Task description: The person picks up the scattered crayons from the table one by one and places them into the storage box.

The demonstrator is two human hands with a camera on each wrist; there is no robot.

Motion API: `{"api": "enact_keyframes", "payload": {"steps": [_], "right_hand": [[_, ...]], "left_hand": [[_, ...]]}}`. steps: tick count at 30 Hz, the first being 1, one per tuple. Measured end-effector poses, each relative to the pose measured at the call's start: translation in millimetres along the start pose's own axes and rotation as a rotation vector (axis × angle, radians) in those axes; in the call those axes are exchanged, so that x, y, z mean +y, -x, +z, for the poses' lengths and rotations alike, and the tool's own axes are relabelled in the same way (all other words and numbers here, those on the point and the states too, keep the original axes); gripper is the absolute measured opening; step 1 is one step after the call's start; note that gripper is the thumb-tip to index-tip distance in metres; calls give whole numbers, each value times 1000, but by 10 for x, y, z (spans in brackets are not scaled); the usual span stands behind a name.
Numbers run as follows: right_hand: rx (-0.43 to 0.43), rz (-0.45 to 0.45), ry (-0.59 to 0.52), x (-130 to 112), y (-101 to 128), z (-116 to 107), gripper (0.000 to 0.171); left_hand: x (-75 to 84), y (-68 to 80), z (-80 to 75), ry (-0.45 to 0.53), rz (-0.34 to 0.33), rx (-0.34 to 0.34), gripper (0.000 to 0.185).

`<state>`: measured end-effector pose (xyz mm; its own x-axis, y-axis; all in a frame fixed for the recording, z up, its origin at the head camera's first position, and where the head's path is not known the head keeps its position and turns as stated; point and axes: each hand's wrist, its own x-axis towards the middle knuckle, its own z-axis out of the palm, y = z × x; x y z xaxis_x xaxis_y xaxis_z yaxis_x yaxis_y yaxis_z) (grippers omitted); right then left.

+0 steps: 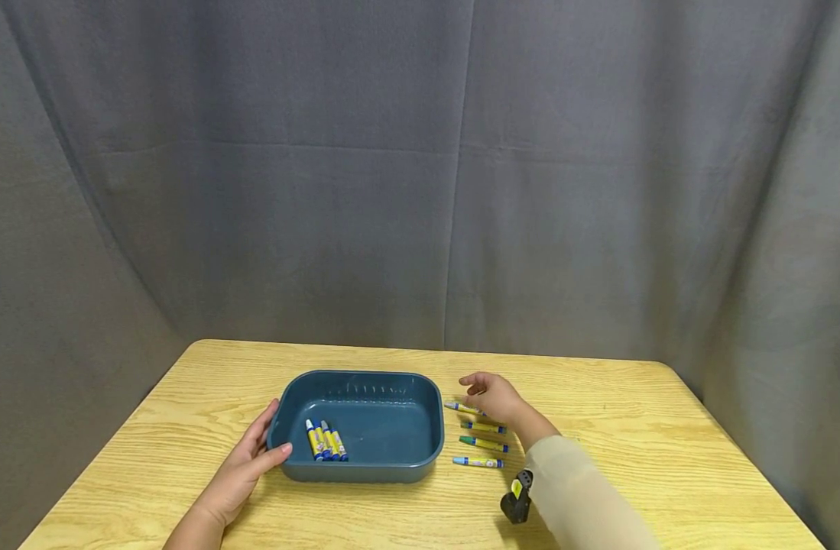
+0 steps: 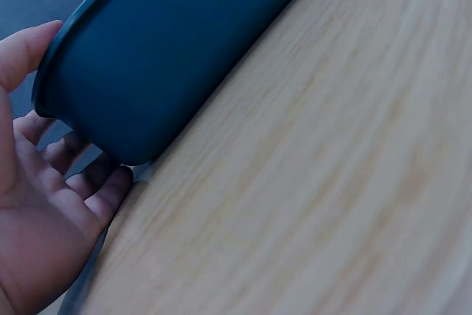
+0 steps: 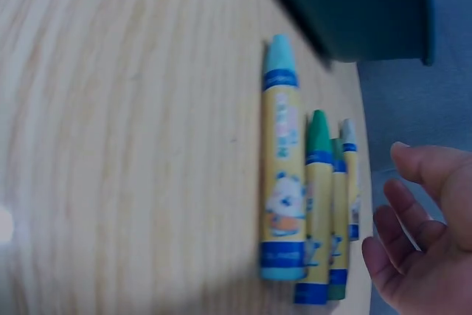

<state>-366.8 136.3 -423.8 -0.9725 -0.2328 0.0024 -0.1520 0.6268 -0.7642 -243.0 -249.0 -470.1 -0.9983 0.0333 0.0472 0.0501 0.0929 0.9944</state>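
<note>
A dark teal plastic tub (image 1: pixel 364 473) stands on the table, several yellow-wrapped crayons (image 1: pixel 329 443) lying in its left front part. My left hand (image 1: pixel 244 462) holds the tub's left side, thumb at the rim and fingers along the outer wall. To the tub's right, more crayons lie in a column: light blue (image 3: pixel 282 160) nearest me, then green (image 3: pixel 317 204), dark green (image 3: pixel 338 219) and a greyish one (image 3: pixel 351 182) farthest away. Over the greyish crayon hovers my right hand (image 1: pixel 494 397), fingers loosely bent and apart, nothing between them. It partly covers that crayon in the head view.
The light wooden table (image 1: pixel 640 458) has rounded far corners. Grey curtains (image 1: pixel 364 191) hang behind it and along both sides. A black device (image 1: pixel 517 496) is strapped at the right wrist, beside a beige sleeve (image 1: pixel 585 489).
</note>
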Motion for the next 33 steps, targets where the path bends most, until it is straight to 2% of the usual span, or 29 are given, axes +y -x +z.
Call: {"api": "enact_keyframes", "payload": {"steps": [6,12,17,29,33], "right_hand": [[6,3,84,41,-34,59,33],[-2,17,108,40,-51,122,34],[-2,28,149,56,-55,164,29],[-12,43,146,75,-39,188,24],[5,74,96,44,-14,163,28]], "left_hand": [[9,-4,-1,10,4,-3,80],[16,-7,-6,9,1,-8,80],[19,-9,-2,7,8,-7,80],[-2,-5,-7,13,0,-9,80],[-4,-2,-11,12,-6,-6,81]]}}
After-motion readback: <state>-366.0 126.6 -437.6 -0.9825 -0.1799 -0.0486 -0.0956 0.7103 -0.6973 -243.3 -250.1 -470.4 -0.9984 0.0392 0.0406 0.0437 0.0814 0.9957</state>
